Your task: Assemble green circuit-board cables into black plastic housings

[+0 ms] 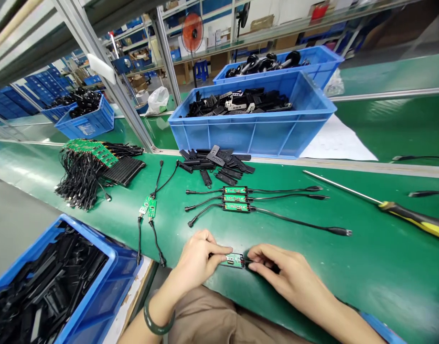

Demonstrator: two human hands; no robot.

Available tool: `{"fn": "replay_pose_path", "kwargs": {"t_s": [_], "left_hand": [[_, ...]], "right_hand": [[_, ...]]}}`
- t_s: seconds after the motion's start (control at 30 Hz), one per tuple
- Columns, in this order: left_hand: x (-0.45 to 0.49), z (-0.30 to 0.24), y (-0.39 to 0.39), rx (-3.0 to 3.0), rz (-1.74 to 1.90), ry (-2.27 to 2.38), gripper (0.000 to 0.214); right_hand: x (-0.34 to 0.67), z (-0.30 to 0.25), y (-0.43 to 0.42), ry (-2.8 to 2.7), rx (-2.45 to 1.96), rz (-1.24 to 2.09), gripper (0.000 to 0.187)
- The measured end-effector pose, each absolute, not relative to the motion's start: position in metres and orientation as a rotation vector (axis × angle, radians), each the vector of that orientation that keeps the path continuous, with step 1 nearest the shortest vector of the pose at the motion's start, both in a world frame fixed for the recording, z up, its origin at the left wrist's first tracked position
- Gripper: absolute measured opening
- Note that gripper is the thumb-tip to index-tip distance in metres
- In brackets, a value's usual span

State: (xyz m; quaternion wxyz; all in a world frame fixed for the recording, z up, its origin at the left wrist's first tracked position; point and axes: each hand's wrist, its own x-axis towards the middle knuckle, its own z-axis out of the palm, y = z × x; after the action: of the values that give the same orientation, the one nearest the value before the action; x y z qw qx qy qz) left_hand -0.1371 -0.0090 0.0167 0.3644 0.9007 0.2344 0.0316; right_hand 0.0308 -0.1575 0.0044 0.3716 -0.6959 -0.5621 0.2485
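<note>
Low over the front of the bench, a small green circuit board (232, 259) sits in a black case between my hands. My left hand (203, 255) pinches its left end with thumb and forefinger. At the other end, my right hand (276, 267) grips the black cable (248, 262) where it meets the board; the rest of that cable is mostly hidden by my fingers. Just beyond lie three cased boards (235, 198) in a stack of rows, each with cables out both sides. Two bare boards with cables (152, 208) rest to the left.
Black case parts (219, 162) are heaped before a blue bin (251, 131) of similar parts. Many cabled boards (90, 150) are piled back left. A screwdriver (401, 210) lies on the right. At lower left stands a blue crate (112, 267) of black pieces.
</note>
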Motion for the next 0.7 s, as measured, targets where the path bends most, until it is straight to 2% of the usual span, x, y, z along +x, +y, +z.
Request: {"fn": "replay_pose_path", "kwargs": {"t_s": [0.17,0.43,0.7], "left_hand": [[-0.138,0.014,-0.009,2.299,0.097,0.608,0.025],[-0.137,0.015,-0.007,2.327,0.069,0.580,0.026],[-0.137,0.015,-0.009,2.291,0.083,0.592,0.025]], "right_hand": [[0.031,0.000,-0.156,-1.530,-1.684,0.560,0.022],[0.031,-0.013,-0.167,-1.787,-1.579,0.114,0.029],[0.015,-0.010,-0.170,-1.980,-1.665,-0.257,0.034]]}}
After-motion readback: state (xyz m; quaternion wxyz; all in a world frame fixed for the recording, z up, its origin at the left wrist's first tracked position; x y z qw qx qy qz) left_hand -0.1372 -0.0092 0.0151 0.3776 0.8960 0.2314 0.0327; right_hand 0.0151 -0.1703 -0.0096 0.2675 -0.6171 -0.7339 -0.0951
